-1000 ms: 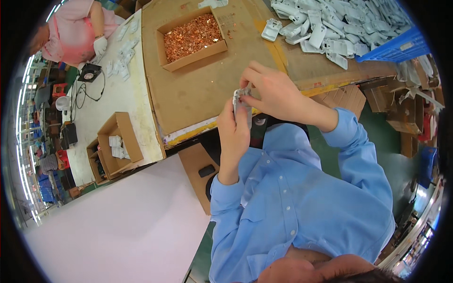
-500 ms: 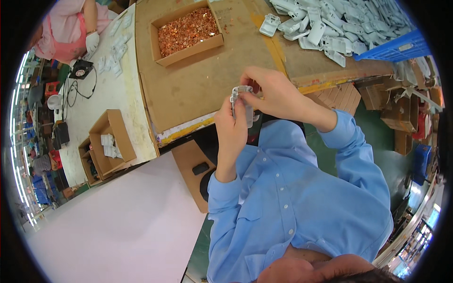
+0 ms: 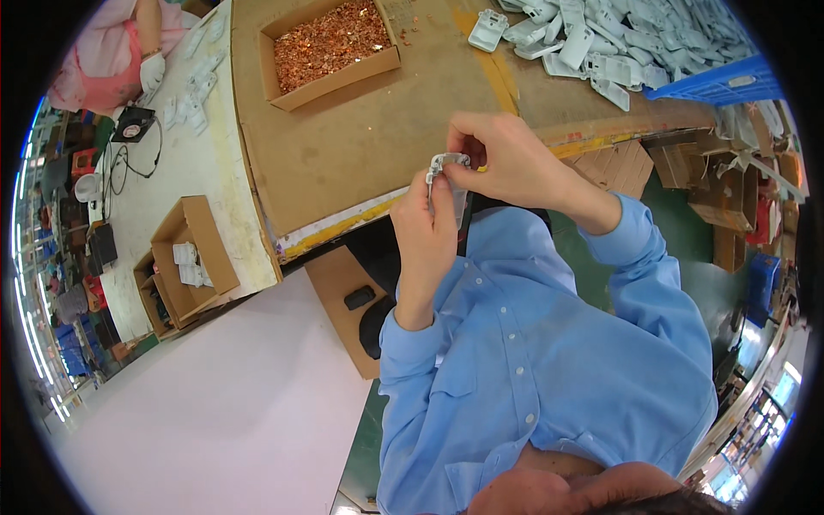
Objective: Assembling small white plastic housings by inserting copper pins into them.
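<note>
A pale grey plastic housing (image 3: 439,163) is held up just off the table's near edge. My left hand (image 3: 421,245) is closed round its left side, thumb lying along it. At the housing's upper end, my right hand (image 3: 513,161) has its thumb and curled fingers pinched together; whatever lies between them is hidden. Beyond, on the tabletop, a cardboard box (image 3: 339,79) holds a heap of small copper-coloured metal pieces (image 3: 330,43). Many similar grey housings (image 3: 614,69) are piled at the far right, one of them (image 3: 488,31) lying at the pile's left edge.
A blue plastic crate (image 3: 725,83) stands beside the pile. On the left table (image 3: 236,215) are an open carton (image 3: 202,249) with white parts, a black device (image 3: 135,125) with a cable, and scattered grey parts. A co-worker's gloved hand (image 3: 153,73) is at the far left.
My right hand has shifted slightly right and up, and my left hand slightly right, with the housing between them. The view has moved a little, and the co-worker's hand is a bit lower left.
</note>
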Motion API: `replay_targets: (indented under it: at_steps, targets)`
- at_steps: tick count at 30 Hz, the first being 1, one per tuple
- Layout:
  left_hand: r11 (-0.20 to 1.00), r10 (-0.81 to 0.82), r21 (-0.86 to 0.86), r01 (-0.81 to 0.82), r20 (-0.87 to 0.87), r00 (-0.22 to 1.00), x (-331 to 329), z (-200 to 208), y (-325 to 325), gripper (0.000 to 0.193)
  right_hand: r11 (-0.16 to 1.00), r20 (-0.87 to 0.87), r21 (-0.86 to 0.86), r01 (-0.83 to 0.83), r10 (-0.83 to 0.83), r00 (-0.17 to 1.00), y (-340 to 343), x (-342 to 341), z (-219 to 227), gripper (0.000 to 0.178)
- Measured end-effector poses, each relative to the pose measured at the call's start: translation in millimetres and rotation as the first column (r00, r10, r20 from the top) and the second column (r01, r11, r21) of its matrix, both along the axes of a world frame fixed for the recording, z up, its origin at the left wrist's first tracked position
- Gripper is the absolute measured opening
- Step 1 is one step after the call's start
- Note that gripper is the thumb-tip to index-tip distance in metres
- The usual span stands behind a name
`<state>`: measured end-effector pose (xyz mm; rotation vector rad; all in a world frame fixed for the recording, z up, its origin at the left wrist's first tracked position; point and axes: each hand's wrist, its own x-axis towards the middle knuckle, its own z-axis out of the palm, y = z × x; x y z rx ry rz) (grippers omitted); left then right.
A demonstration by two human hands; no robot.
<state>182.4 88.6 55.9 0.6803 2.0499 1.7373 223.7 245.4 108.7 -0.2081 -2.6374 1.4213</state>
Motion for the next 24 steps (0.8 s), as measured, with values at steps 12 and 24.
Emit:
replay_targets:
  at_steps: [12, 24]
  targets:
    - [1.0, -0.001, 0.031, -0.002, 0.097, 0.995, -3.3, -4.6, 3.7, 0.022, 0.997, -0.039, 0.079, 0.016, -0.013, 0.999, 1.0, 0.4, -10.6, 0.016]
    - [0.996, -0.065, 0.075, 0.05, 0.226, 0.972, 5.4, -2.4, 0.8, 0.021, 0.999, -0.023, 0.0, -0.044, 0.044, 0.999, 5.5, 8.7, -2.5, 0.017]
